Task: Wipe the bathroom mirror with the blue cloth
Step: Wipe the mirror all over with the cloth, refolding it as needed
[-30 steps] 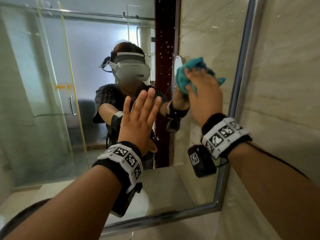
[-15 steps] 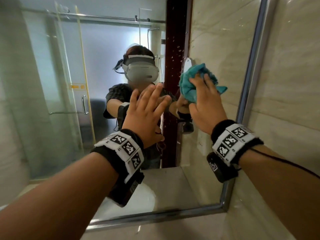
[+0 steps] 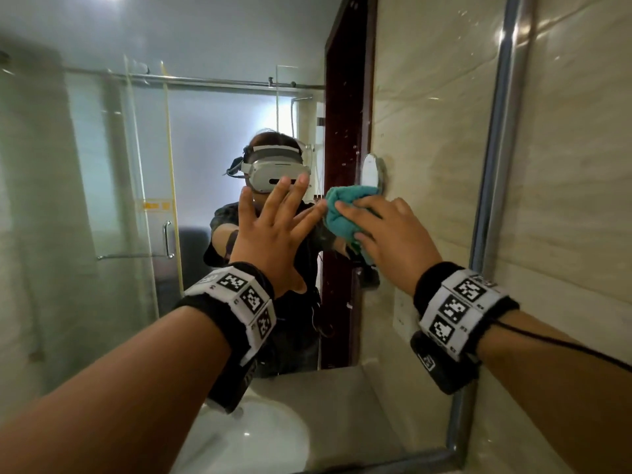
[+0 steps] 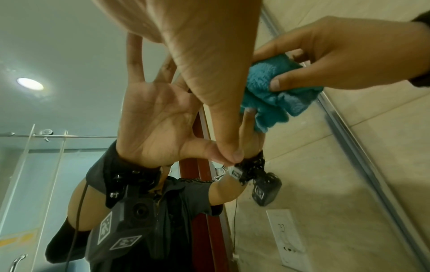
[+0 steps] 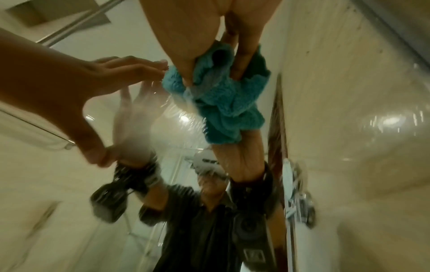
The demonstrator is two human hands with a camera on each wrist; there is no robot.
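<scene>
The bathroom mirror (image 3: 102, 165) fills the head view, framed in metal (image 3: 492, 165). My left hand (image 3: 273, 220) lies flat on the glass with its fingers spread and holds nothing. Just to its right, my right hand (image 3: 386, 234) grips the bunched blue cloth (image 3: 345, 213) and presses it against the mirror. In the left wrist view the right thumb and fingers pinch the cloth (image 4: 274, 88). The right wrist view shows that hand's fingers dug into the cloth (image 5: 221, 103), with streaks on the glass beside it. The little finger of my left hand nearly touches the cloth.
A beige tiled wall (image 3: 581, 200) runs along the mirror's right edge. The glass reflects a shower door, a dark red door frame, a round chrome fitting (image 3: 371, 172), a wall socket (image 4: 284, 244) and a white basin (image 3: 256, 439) below.
My right hand has slid the cloth left and down across the glass, close to the left hand. The left hand has stayed flat on the mirror. The head view has shifted.
</scene>
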